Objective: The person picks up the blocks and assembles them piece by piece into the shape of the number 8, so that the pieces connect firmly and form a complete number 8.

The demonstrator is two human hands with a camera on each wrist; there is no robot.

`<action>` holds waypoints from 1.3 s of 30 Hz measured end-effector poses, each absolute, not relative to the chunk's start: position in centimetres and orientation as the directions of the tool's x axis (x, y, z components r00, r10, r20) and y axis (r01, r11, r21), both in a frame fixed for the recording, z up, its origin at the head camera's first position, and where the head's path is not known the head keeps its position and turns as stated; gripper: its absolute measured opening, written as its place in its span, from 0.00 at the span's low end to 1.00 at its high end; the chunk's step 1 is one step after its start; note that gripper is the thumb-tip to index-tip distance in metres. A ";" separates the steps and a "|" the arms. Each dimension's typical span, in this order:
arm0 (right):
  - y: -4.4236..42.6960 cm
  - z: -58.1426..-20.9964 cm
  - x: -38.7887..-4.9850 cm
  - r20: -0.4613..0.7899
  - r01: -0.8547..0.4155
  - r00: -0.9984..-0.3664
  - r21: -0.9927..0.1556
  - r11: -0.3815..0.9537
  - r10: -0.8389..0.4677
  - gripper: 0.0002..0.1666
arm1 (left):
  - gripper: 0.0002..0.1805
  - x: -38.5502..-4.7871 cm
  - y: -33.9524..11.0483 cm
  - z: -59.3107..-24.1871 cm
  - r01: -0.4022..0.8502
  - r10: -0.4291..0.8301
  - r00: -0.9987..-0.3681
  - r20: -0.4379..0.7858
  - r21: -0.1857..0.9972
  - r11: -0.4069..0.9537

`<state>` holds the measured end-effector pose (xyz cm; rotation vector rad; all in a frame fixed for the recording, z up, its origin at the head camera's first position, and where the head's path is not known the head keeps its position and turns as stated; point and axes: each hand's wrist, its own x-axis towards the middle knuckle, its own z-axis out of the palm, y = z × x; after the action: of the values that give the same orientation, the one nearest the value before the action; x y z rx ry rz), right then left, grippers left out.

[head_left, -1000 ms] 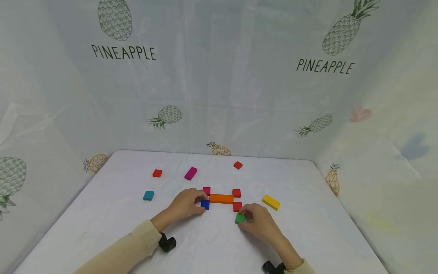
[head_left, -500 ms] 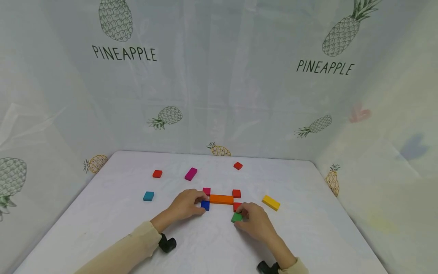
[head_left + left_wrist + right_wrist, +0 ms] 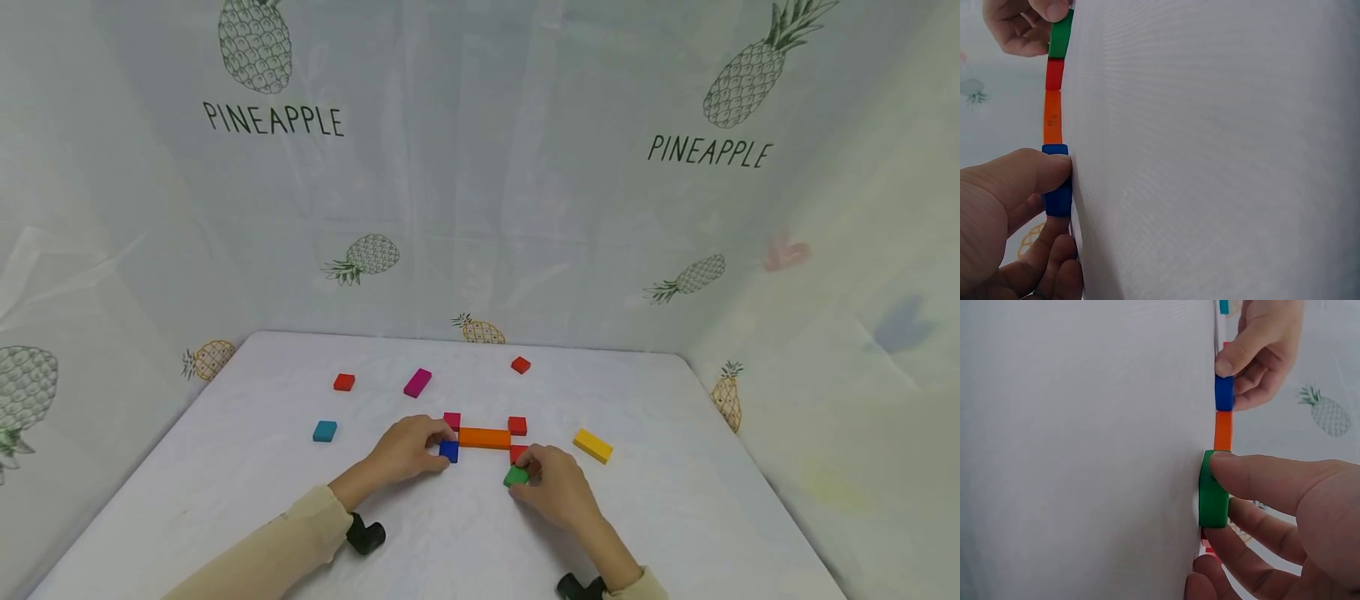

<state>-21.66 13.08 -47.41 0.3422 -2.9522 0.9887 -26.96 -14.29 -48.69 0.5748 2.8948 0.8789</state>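
My left hand pinches a blue block between thumb and fingers, at the left end of a long orange block. A pink block lies just behind the blue one. In my right hand a green block is pinched, down at the table, just in front of a red block that the fingers partly cover. Another red block sits at the orange block's far right corner. The right wrist view shows thumb and fingers on opposite ends of the green block.
Around these lie a teal block, a red block, a magenta block, a red block at the back and a yellow block on the right. The white table meets a pineapple-print curtain.
My right hand has slid the green block a little to the left, in front of the near red block. The left hand stays in place on the blue block.
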 end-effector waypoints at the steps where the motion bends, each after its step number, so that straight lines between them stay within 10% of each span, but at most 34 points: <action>1: 13.1 -47.5 -21.7 0.080 -0.210 -0.976 -0.595 0.776 -0.203 0.18 | 0.16 -26.9 -14.3 -48.7 0.332 0.368 -0.929 0.047 0.547 0.768; 39: 12.9 -47.9 -21.8 0.077 -0.185 -0.982 -0.606 0.774 -0.175 0.18 | 0.17 -27.1 -14.3 -48.7 0.338 0.372 -0.927 0.049 0.541 0.770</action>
<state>-21.84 12.87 -47.86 0.2983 -2.9435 1.0076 -27.06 -14.27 -48.71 0.5815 2.8983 0.8676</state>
